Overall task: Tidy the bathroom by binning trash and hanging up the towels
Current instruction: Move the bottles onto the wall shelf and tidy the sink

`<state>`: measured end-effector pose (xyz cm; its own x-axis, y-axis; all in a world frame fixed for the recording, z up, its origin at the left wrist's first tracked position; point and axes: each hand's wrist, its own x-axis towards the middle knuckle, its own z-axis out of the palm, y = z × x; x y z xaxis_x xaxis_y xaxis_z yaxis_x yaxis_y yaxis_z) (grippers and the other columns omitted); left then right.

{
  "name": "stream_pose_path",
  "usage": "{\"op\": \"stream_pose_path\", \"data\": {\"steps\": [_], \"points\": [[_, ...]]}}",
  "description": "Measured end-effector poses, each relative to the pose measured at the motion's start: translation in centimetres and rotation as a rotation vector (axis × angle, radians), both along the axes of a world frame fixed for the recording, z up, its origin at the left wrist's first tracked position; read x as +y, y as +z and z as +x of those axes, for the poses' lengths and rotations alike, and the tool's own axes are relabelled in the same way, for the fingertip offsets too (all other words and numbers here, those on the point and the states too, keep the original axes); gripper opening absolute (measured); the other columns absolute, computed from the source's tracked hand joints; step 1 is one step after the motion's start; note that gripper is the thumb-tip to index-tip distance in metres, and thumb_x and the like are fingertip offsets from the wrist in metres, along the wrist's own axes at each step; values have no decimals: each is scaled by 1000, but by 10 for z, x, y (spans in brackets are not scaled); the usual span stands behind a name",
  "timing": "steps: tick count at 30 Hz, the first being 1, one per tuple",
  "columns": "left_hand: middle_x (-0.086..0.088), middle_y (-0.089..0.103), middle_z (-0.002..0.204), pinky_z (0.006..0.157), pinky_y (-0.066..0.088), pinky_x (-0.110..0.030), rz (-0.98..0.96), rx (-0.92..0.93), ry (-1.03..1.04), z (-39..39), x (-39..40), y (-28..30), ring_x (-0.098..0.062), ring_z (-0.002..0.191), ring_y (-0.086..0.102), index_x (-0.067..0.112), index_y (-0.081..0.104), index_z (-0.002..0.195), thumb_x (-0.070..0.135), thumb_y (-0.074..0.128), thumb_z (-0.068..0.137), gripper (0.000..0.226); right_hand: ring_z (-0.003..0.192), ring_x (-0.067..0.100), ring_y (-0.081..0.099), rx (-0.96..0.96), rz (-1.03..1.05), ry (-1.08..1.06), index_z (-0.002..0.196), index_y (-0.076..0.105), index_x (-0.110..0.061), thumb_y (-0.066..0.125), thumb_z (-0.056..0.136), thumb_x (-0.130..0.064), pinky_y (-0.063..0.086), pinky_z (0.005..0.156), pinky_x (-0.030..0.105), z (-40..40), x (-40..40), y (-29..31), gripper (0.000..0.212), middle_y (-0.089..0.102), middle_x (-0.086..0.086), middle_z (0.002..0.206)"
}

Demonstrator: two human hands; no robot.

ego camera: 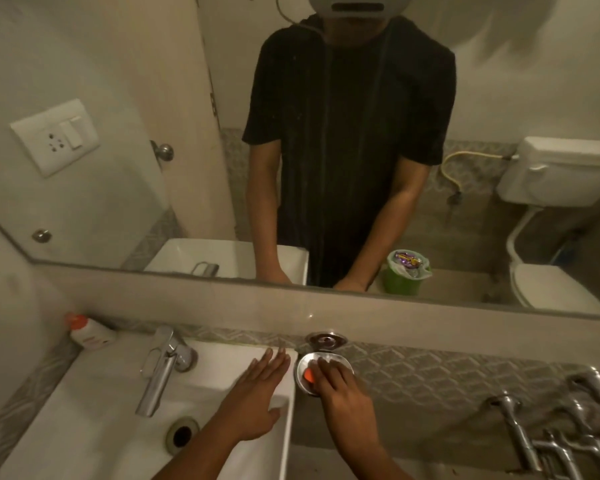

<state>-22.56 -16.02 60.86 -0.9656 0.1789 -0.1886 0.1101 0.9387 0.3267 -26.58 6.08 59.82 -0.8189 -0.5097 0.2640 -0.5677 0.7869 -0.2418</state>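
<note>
My left hand (257, 393) lies flat and open on the right rim of the white sink (94, 393), fingers spread, holding nothing. My right hand (340, 386) reaches into the round steel soap dish (303, 379) on the wall just right of the sink. Its fingers rest over a small orange piece (307, 376) lying in the dish; whether they grip it cannot be made out. The mirror (326, 133) shows a green bin (404, 277) lined with a bag and holding a purple wrapper, standing behind me on the floor. No towel is visible.
A chrome tap (160, 368) stands at the back of the sink, with a white bottle with an orange cap (87, 332) to its left. Chrome pipes and valves (551, 427) crowd the lower right wall. The mirror reflects a toilet and cistern (555, 174).
</note>
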Motion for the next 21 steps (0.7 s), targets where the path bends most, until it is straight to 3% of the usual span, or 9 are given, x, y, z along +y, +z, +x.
{"op": "stream_pose_path", "data": {"steps": [5,8,11,14,17,19,21], "points": [[14,-23,163,121,-16,-25,-31,-20,-14,0,0,3,-12,151,-23,30,-11,159,37,54,95,91,114,25,66,-58,-19,-22,128,69,-19,46,77,-15,61,83,34,11,1,10,56,67,1,127],[12,-20,163,121,-11,-27,-14,-10,0,-1,4,8,-13,153,-19,27,-7,160,35,54,96,88,119,26,64,-127,-48,-20,132,63,-23,54,74,-8,60,87,34,13,0,18,61,63,1,133],[17,-8,163,120,-4,-20,140,35,80,9,3,10,-9,155,-3,27,5,160,30,55,98,80,127,22,55,-128,-167,-44,139,56,-28,58,86,-13,50,100,29,15,5,22,55,56,0,143],[23,11,163,117,13,-11,372,108,237,33,-6,8,2,150,17,36,20,158,26,58,97,72,109,24,61,-99,-252,-87,119,66,-22,60,79,-8,48,87,23,23,14,35,44,60,1,126],[30,35,154,115,32,-16,488,178,298,69,-22,10,10,141,33,47,38,147,21,57,97,60,95,23,60,-68,-278,-64,114,70,-19,66,71,4,43,72,21,39,7,38,49,60,1,112],[29,53,139,102,49,-22,557,252,351,93,-33,20,7,127,52,45,53,136,11,54,97,52,91,24,61,-54,-283,0,111,69,-16,62,72,5,46,68,25,52,-13,36,45,59,1,111],[25,65,121,86,55,-19,567,351,421,114,-45,32,4,110,64,41,64,121,2,52,96,49,84,22,61,-78,-293,84,100,68,-16,58,71,6,48,63,28,63,-40,37,38,56,-2,106]]}}
